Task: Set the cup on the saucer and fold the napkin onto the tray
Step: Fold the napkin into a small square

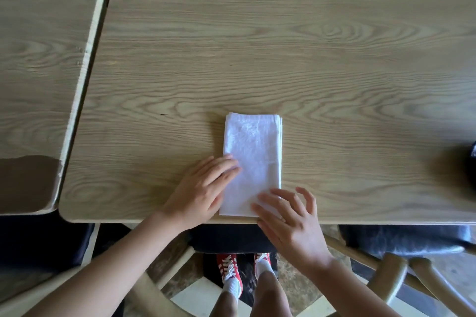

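Note:
A white napkin (253,152) lies folded into a long rectangle on the wooden table (283,46), its near end at the table's front edge. My left hand (203,185) rests flat on the napkin's left edge, fingers together. My right hand (288,216) has its fingers spread, with fingertips pressing on the napkin's near right corner. Neither hand grips anything. No cup, saucer or tray is in view.
A second wooden table (38,59) stands close on the left with a narrow gap between. A dark object (472,149) pokes in at the right edge. Wooden chairs (401,275) sit below the table's front edge, and chair backs line the far side.

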Available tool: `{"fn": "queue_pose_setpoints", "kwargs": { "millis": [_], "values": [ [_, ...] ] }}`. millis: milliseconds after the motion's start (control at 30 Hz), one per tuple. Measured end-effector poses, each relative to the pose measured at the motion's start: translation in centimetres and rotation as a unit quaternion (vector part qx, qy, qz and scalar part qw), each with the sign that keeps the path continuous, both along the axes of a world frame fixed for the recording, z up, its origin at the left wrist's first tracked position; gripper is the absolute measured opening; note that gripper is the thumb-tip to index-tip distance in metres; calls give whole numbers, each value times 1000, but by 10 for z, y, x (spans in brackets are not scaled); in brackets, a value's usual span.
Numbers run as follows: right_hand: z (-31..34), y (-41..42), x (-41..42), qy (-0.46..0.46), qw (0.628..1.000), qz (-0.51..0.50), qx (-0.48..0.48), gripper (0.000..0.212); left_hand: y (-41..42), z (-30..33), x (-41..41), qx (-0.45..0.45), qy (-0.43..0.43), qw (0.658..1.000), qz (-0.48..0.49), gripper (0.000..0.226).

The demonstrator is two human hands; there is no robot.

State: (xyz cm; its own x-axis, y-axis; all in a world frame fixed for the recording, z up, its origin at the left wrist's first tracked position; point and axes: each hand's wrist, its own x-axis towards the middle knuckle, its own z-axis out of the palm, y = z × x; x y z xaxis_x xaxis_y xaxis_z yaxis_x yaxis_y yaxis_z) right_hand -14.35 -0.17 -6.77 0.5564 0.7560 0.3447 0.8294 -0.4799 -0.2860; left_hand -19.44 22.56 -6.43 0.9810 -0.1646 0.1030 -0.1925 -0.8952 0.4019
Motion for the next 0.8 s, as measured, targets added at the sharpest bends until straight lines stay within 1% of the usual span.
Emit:
{"fn": "queue_pose_setpoints", "kwargs": {
  "millis": [100, 167, 267, 333, 433, 500, 600, 633, 733, 800],
  "values": [
    [4, 0, 4, -1, 1000, 8, 18, 16, 6, 4, -8, -3, 57, 998, -30, 63],
    [6, -1, 8, -1, 1000, 13, 25, 12, 10, 8, -8, -12, 78, 996, -48, 71],
    [8, -1, 13, -11, 999, 35, 17, 8, 12, 11, -8, -7, 79, 995, -60, 72],
    [11, 1, 17, 1, 999, 44, 16, 6, 12, 10, -9, 1, 75, 995, -66, 72],
    [20, 6, 24, 72, 996, 22, 46, 12, 10, 5, -10, 13, 55, 997, -53, 66],
    [28, 10, 27, 124, 989, 0, 85, 11, 8, 2, -8, 17, 30, 999, -31, 55],
    [33, 10, 30, 158, 980, -8, 122, 9, 3, 2, -1, -14, -19, 1000, 11, 37],
    [33, 8, 32, 162, 979, -2, 121, 10, 2, 2, 1, -33, -29, 999, 25, 35],
    [29, -2, 39, 167, 982, 28, 78, 35, 1, 1, 5, -72, -44, 995, 55, 31],
    [25, -7, 44, 162, 985, 34, 52, 42, 2, -1, 7, -92, -52, 992, 65, 29]
  ]
}}
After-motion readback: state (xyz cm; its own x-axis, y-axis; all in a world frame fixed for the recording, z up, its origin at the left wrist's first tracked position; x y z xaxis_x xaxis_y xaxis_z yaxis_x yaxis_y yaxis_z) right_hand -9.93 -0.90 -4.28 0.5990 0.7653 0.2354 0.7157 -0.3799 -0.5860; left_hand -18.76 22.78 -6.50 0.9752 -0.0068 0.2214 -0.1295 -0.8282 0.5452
